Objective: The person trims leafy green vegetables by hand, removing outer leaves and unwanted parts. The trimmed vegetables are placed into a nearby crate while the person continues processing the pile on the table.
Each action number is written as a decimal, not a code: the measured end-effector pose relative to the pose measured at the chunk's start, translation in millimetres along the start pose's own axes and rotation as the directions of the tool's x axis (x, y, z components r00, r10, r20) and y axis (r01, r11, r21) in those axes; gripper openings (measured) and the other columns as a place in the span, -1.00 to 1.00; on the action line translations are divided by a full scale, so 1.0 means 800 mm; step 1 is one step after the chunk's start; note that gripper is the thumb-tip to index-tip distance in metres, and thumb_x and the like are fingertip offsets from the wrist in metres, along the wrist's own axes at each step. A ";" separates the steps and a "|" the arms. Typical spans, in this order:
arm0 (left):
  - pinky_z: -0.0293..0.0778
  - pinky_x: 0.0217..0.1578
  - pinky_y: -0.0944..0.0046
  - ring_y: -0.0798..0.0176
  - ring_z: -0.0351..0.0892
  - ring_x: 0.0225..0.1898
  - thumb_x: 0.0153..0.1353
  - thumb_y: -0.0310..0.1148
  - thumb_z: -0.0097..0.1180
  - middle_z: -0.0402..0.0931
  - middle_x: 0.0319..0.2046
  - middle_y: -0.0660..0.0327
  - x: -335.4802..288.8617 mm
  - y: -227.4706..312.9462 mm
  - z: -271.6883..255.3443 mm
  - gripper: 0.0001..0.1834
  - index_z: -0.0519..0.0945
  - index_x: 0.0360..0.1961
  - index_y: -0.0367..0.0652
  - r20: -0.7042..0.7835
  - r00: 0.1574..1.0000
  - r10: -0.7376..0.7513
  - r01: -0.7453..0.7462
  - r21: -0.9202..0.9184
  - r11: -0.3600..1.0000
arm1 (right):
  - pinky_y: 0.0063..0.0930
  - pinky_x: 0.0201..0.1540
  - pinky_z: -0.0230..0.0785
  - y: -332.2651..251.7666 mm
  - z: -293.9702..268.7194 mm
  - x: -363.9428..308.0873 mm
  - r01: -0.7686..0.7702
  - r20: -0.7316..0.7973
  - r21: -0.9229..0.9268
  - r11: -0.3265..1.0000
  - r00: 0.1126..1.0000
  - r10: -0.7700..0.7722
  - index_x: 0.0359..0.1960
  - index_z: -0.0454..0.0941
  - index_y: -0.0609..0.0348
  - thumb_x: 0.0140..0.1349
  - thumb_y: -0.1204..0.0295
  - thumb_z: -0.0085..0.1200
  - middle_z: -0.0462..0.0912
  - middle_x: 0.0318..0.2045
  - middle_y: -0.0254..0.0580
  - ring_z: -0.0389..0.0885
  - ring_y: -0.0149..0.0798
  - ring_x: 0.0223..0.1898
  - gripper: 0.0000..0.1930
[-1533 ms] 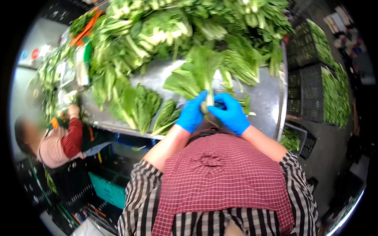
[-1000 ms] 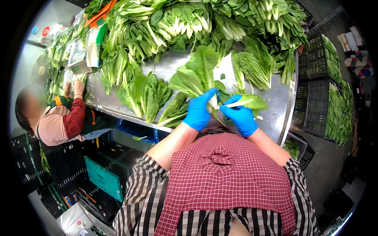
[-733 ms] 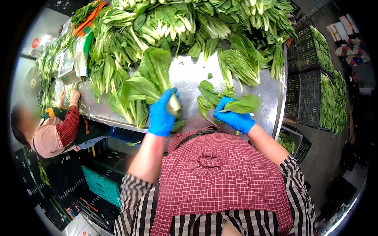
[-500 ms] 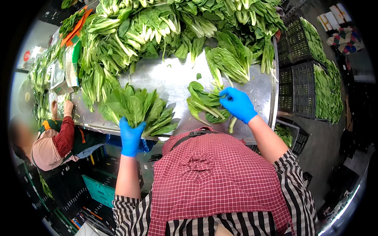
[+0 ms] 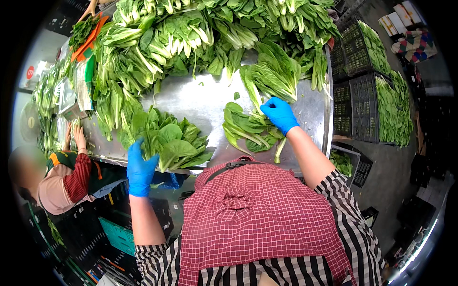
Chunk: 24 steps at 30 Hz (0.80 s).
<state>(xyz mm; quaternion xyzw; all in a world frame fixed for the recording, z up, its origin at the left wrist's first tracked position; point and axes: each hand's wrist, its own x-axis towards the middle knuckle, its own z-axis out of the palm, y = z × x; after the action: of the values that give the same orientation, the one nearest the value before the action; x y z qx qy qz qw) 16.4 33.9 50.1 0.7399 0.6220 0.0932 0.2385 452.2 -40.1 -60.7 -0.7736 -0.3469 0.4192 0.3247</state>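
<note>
My left hand (image 5: 142, 169), in a blue glove, is at the table's near edge with thumb and fingers apart. It rests against the left side of a bunch of broad leafy greens (image 5: 172, 143). My right hand (image 5: 281, 117), also gloved in blue, has its fingers curled together at the pale lower end of a leafy green stalk (image 5: 253, 90); the fingertips are partly hidden. Just below and left of that hand lies a small loose pile of leafy greens (image 5: 245, 126). A larger leafy bunch (image 5: 276, 71) lies just beyond the right hand.
Heaped greens (image 5: 176, 38) line the far side of the metal table (image 5: 191, 93). Black crates (image 5: 359, 107) of greens stack at right. At left, a co-worker's hands (image 5: 76, 137) are by a scale (image 5: 71, 97). A teal crate (image 5: 117, 236) sits lower left.
My left hand has shifted left, its fingers loosening from the leafy bunch, which has spread. My right hand has moved slightly up to the stalk's end. The view has shifted a little.
</note>
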 end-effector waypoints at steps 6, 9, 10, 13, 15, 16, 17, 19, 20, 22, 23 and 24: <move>0.43 -0.11 0.31 0.29 0.46 -0.17 0.08 -0.51 0.20 0.47 -0.12 0.20 0.011 0.134 0.045 -0.56 0.48 0.04 -0.16 -0.134 0.960 0.247 -0.276 -0.282 0.919 | -0.34 -0.34 0.40 -0.014 0.018 0.002 0.060 0.097 -0.183 0.981 0.994 -0.043 -0.42 0.57 0.19 0.05 0.19 0.24 0.63 -0.45 -0.11 0.57 -0.18 -0.42 -0.71; 0.43 -0.11 0.33 0.32 0.48 -0.21 0.13 -0.44 0.20 0.51 -0.13 0.20 0.016 0.174 0.090 -0.61 0.50 0.02 -0.21 0.161 0.966 0.204 -0.072 -0.589 0.805 | -0.54 -0.46 0.33 -0.036 0.016 -0.015 -0.141 0.337 0.302 0.943 0.941 0.032 -0.32 0.57 0.20 0.17 0.23 0.16 0.60 -0.45 -0.30 0.50 -0.43 -0.51 -0.74; 0.44 -0.11 0.33 0.33 0.49 -0.20 0.15 -0.42 0.19 0.52 -0.13 0.20 0.021 0.180 0.109 -0.61 0.50 0.03 -0.23 0.216 0.946 0.243 -0.049 -0.645 0.762 | -0.56 -0.49 0.31 -0.043 0.011 -0.023 -0.173 0.399 0.341 0.924 0.917 0.025 -0.29 0.57 0.20 0.20 0.25 0.13 0.60 -0.46 -0.30 0.47 -0.45 -0.55 -0.75; 0.43 -0.08 0.32 0.34 0.50 -0.14 0.22 -0.34 0.14 0.53 -0.10 0.18 0.036 0.192 0.164 -0.61 0.49 0.04 -0.27 0.391 0.899 0.198 0.233 -0.808 0.541 | -0.69 -0.54 0.29 -0.062 0.001 -0.047 -0.244 0.549 0.422 0.873 0.835 -0.031 -0.23 0.52 0.18 0.25 0.25 0.10 0.56 -0.46 -0.34 0.40 -0.55 -0.61 -0.76; 0.43 -0.06 0.31 0.31 0.51 -0.11 0.25 -0.30 0.11 0.54 -0.10 0.17 0.040 0.207 0.174 -0.61 0.49 0.05 -0.28 0.518 0.818 0.251 0.409 -0.829 0.381 | -0.68 -0.53 0.31 -0.053 0.003 -0.054 -0.221 0.605 0.415 0.883 0.791 -0.086 -0.22 0.53 0.16 0.26 0.24 0.08 0.58 -0.44 -0.34 0.43 -0.55 -0.59 -0.76; 0.42 -0.05 0.30 0.29 0.52 -0.10 0.27 -0.27 0.09 0.54 -0.09 0.17 0.041 0.213 0.178 -0.61 0.49 0.05 -0.29 0.574 0.767 0.287 0.497 -0.814 0.301 | -0.68 -0.52 0.32 -0.052 0.002 -0.060 -0.211 0.631 0.413 0.886 0.768 -0.112 -0.22 0.53 0.15 0.27 0.23 0.08 0.59 -0.43 -0.33 0.44 -0.54 -0.59 -0.76; 0.42 0.00 0.26 0.26 0.53 -0.07 0.28 -0.25 0.07 0.54 -0.09 0.15 0.041 0.214 0.187 -0.60 0.49 0.04 -0.30 0.630 0.734 0.255 0.552 -0.771 0.317 | -0.61 -0.49 0.37 -0.059 0.002 -0.072 -0.157 0.601 0.382 0.911 0.791 -0.116 -0.22 0.54 0.17 0.22 0.27 0.10 0.59 -0.43 -0.30 0.47 -0.49 -0.56 -0.77; 0.42 0.01 0.25 0.23 0.54 -0.07 0.28 -0.25 0.07 0.55 -0.10 0.14 0.040 0.217 0.191 -0.60 0.49 0.04 -0.31 0.613 0.748 0.254 0.528 -0.782 0.332 | -0.55 -0.44 0.40 -0.055 0.003 -0.074 -0.041 0.610 0.214 0.976 0.786 -0.101 -0.24 0.54 0.19 0.17 0.32 0.13 0.58 -0.45 -0.27 0.50 -0.43 -0.53 -0.78; 0.42 0.02 0.25 0.22 0.54 -0.07 0.28 -0.26 0.07 0.55 -0.10 0.13 0.039 0.218 0.194 -0.60 0.48 0.04 -0.32 0.605 0.754 0.255 0.516 -0.786 0.340 | -0.53 -0.41 0.41 -0.051 0.001 -0.073 0.016 0.612 0.125 0.992 0.786 -0.090 -0.26 0.54 0.20 0.14 0.34 0.15 0.57 -0.46 -0.26 0.51 -0.40 -0.52 -0.79; 0.47 -0.02 0.19 0.18 0.57 -0.12 0.29 -0.29 0.04 0.56 -0.15 0.10 0.041 0.213 0.199 -0.67 0.51 -0.03 -0.31 0.562 0.809 0.173 0.548 -0.827 0.124 | -0.44 -0.32 0.44 -0.020 -0.001 -0.056 0.270 0.293 0.006 0.963 0.920 -0.260 -0.26 0.55 0.16 0.06 0.37 0.17 0.58 -0.45 -0.19 0.53 -0.30 -0.47 -0.77; 0.49 -0.04 0.18 0.17 0.58 -0.13 0.29 -0.31 0.03 0.56 -0.16 0.10 0.047 0.209 0.195 -0.69 0.51 -0.05 -0.29 0.581 0.800 0.151 0.583 -0.812 0.036 | -0.41 -0.31 0.44 -0.011 -0.005 -0.049 0.267 0.082 0.048 0.963 0.959 -0.270 -0.23 0.55 0.13 0.05 0.36 0.18 0.58 -0.45 -0.18 0.55 -0.26 -0.45 -0.76; 0.50 -0.07 0.16 0.16 0.58 -0.14 0.30 -0.32 0.02 0.56 -0.17 0.09 0.051 0.206 0.193 -0.72 0.52 -0.07 -0.28 0.601 0.788 0.130 0.611 -0.790 -0.054 | -0.39 -0.29 0.44 -0.005 -0.012 -0.043 0.271 -0.132 0.089 0.958 0.957 -0.259 -0.20 0.55 0.09 0.05 0.35 0.19 0.58 -0.44 -0.17 0.57 -0.23 -0.42 -0.74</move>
<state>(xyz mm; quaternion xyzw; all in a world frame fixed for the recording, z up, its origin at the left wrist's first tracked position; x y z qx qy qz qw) 236.5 18.2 -13.3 0.2096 0.4068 0.2541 0.8521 445.7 -67.7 -38.8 -0.7253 -0.4050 0.3428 0.4386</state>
